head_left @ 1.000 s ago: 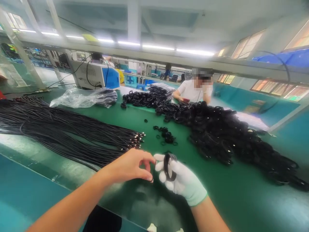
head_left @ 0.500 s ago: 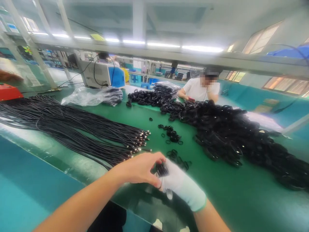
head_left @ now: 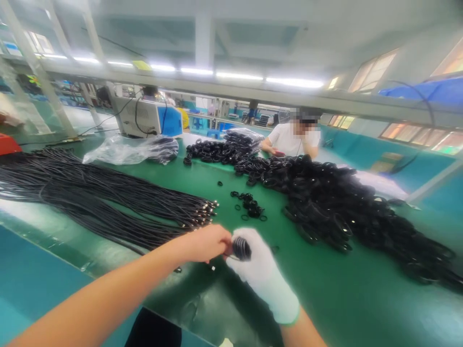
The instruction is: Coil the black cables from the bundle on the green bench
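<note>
My gloved right hand (head_left: 258,270) is wrapped round a tight coil of black cable (head_left: 241,248), whose stacked turns face left. My bare left hand (head_left: 211,242) is closed at the left side of the coil, fingertips pinched on the cable; they are partly hidden. A small metal connector (head_left: 213,268) shows just below the left hand. To the left lies a long bundle of straight black cables (head_left: 119,193), its metal plug ends pointing at my hands. Small black rings (head_left: 252,206) lie loose on the green table beyond the hands.
A large heap of coiled black cables (head_left: 325,197) spreads along the right and back of the green table (head_left: 325,299). Clear plastic bags (head_left: 123,150) and a grey-and-blue machine (head_left: 150,118) stand behind. A person (head_left: 289,139) sits across the table.
My left hand has moved from a spread grip over the coil to a pinch at its left side. The coil now shows more openly in the right hand. The view has shifted slightly.
</note>
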Demonstrator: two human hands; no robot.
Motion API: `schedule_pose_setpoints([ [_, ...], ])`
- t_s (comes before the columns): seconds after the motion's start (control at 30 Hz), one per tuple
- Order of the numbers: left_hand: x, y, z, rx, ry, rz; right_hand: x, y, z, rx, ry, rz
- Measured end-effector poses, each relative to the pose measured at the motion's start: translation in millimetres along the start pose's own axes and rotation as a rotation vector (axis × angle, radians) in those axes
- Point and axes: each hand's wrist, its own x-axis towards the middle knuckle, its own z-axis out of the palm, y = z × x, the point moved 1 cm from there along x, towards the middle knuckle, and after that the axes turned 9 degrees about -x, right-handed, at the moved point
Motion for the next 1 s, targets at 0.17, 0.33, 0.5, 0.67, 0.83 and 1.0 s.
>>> schedule_pose_setpoints([
  [0.17,-7.9,-1.2,15.0,-0.259,-0.126,-0.070,-7.8,9.7,-3.5,0.692,-0.468,-0.047],
  [0.33,-17.8,12.8,6.5,-0.873,0.183,0.011,-4.9,17.1,6.1,0.859,-0.440,-0.154],
  [0.5,-15.6,17.4,12.0,-0.937,0.334,0.165,0.0,14.1,7.0,0.852,-0.367,-0.127],
  [0.67,-15.5,28.6,12.4,-0.229,0.458,0.388,0.0,21.1,8.5,0.866,-0.515,-0.067],
  [0.83,-10.7,17.9,-2.2,-0.231,0.269,0.373,-1.5,23.9,12.6,1.119,-0.486,0.136],
  [1.0,-3.4,-0.1,-8.3,-0.474,0.050,0.337,0.5,16.0,14.3,1.082,-0.562,0.263],
])
